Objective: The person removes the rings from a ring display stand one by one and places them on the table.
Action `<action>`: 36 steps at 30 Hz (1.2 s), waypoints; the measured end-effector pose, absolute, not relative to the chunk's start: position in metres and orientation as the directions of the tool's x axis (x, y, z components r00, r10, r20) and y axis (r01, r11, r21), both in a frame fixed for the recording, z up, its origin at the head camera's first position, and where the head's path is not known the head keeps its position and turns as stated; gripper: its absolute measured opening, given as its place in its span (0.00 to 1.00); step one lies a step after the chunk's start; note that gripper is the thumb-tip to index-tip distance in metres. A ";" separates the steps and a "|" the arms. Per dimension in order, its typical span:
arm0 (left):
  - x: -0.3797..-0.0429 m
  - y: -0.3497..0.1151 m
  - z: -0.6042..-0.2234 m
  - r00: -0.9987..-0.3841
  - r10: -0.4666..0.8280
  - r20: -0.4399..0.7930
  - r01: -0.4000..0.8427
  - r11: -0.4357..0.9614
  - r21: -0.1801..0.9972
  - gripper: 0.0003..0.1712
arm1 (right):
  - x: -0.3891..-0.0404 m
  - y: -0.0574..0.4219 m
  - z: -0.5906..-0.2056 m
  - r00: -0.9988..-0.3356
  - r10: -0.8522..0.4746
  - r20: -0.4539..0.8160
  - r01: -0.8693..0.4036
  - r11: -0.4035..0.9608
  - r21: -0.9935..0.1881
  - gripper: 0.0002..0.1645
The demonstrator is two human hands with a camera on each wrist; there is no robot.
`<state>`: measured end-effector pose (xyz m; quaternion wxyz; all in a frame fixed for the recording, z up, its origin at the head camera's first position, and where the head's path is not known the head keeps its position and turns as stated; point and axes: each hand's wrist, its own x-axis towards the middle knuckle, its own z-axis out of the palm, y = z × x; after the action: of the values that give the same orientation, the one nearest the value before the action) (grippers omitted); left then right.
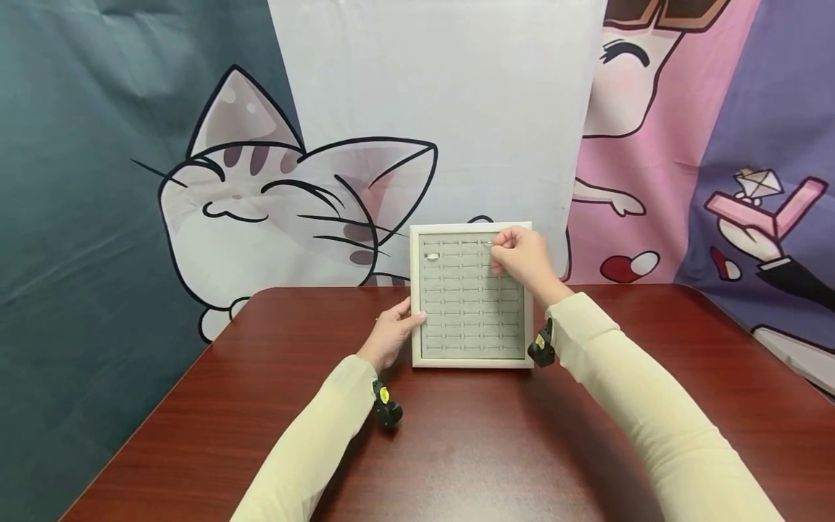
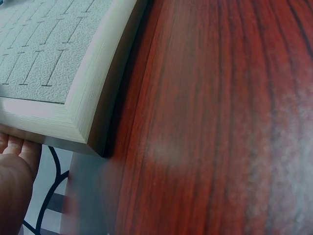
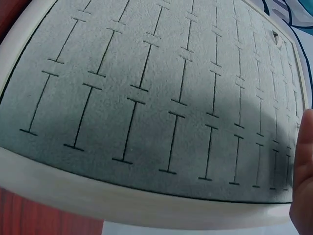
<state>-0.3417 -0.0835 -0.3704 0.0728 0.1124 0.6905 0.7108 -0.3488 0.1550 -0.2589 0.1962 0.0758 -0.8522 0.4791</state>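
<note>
Cream-framed, the grey slotted tray (image 1: 472,363) stands nearly upright on the red-brown table (image 1: 470,442), a pale ring (image 1: 432,257) at its ten o'clock. At eight o'clock the left hand (image 1: 390,332) grips the frame, thumb in front. Towards one o'clock the right hand (image 1: 522,255) bunches its fingers beside a bright speck (image 1: 487,243); whether they pinch anything, I cannot tell.

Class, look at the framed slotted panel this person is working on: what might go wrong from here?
1. The framed panel stands up on the table, gripped by the left hand at one side, so a push from the right hand might tip it.
2. The small shiny piece at the right fingertips might drop if not firmly held.
3. A jolt might loosen the ring near the upper left.
</note>
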 end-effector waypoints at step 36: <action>-0.343 -0.084 -0.370 -0.957 0.286 0.055 0.044 -0.046 0.998 0.29 | -0.350 0.136 -0.247 -0.892 0.133 0.432 -0.199 0.743 -0.639 0.03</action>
<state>-0.3430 -0.0838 -0.3700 0.0848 0.1204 0.6855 0.7130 -0.3496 0.1364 -0.2472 0.2318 0.0183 -0.9042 0.3582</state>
